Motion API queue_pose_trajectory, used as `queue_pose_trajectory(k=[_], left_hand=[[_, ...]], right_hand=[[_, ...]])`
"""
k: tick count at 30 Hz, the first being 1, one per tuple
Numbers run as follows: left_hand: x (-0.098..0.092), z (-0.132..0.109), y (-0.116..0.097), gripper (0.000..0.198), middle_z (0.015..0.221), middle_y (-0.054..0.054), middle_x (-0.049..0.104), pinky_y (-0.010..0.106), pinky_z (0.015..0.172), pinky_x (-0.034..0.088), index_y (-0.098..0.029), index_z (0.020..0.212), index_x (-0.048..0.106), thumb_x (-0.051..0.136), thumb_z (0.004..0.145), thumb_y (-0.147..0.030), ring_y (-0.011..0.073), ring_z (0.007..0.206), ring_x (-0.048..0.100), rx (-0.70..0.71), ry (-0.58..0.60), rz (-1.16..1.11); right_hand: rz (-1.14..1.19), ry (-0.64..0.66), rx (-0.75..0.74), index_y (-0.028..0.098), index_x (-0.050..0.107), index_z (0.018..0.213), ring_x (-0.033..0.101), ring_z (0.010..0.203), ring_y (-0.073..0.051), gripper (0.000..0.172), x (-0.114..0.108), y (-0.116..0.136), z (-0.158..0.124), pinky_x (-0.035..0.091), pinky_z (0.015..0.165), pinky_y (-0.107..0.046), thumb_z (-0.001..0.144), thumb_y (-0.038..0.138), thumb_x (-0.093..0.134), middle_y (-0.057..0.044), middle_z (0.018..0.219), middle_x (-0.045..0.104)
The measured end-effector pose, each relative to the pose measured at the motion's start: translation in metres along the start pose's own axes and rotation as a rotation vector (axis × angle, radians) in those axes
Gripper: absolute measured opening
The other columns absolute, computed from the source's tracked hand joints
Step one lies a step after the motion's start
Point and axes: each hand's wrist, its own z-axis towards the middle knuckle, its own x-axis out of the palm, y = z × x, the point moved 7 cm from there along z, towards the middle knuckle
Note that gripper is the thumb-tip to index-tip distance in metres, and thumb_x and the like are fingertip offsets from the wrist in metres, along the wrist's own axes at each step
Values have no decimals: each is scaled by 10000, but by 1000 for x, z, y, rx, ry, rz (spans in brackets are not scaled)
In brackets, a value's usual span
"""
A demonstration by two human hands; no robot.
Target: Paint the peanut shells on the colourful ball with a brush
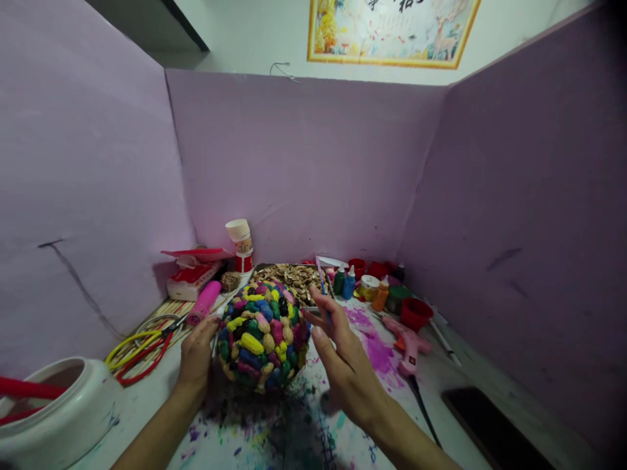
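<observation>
A round ball (pixel 264 339) covered in peanuts painted yellow, green, blue, pink and black, with some left tan, sits on the paint-stained table. My left hand (pixel 198 349) holds its left side, with the fingertips partly hidden behind it. My right hand (pixel 343 356) is at the ball's right side, its fingers bent and the thumb apart. A slim paintbrush (pixel 321 274) with a purple and blue handle passes between the right-hand fingers and points up. Just behind the ball lies a tray of peanut shells (pixel 294 277).
Paint bottles (pixel 349 284), red cups (pixel 416 313) and a pink glue gun (pixel 406 343) stand or lie at right, near a black phone (pixel 494 427). At left are scissors (pixel 147 346), a pink cylinder (pixel 204 302), stacked paper cups (pixel 240 238) and a white pot (pixel 63 411). Purple panels (pixel 304 163) enclose the table.
</observation>
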Motion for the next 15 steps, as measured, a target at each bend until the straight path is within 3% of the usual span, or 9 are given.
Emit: queue_pose_trajectory(k=[4, 8, 12, 15], left_hand=[[1, -3, -5, 257, 869, 84, 754, 447, 941, 485, -241, 627, 662, 608, 577, -487, 313, 1015, 649, -18, -2, -5], [-1, -5, -17, 307, 871, 80, 747, 408, 872, 504, -225, 679, 667, 598, 612, -516, 293, 943, 654, 9, 39, -11], [-7, -2, -28, 321, 875, 63, 735, 362, 861, 489, -222, 755, 676, 610, 637, -514, 272, 926, 644, 112, 50, 27], [-8, 1, -27, 349, 868, 57, 726, 355, 855, 482, -217, 804, 677, 614, 640, -519, 272, 926, 635, 135, 59, 59]], right_hand=[[20, 24, 33, 245, 374, 1381, 519, 1330, -280, 453, 2, -5, 4, 390, 1114, -523, 950, 355, 457, -140, 1501, 464], [143, 19, 47, 260, 387, 1350, 576, 1276, -258, 419, 2, -9, 5, 444, 1075, -476, 943, 320, 468, -134, 1500, 466], [50, 24, 18, 243, 392, 1366, 569, 1282, -267, 463, 3, -15, 5, 408, 1101, -512, 917, 269, 503, -142, 1495, 482], [-31, 7, 2, 219, 427, 1365, 561, 1289, -270, 473, 2, -19, 6, 449, 1072, -493, 903, 268, 521, -140, 1435, 547]])
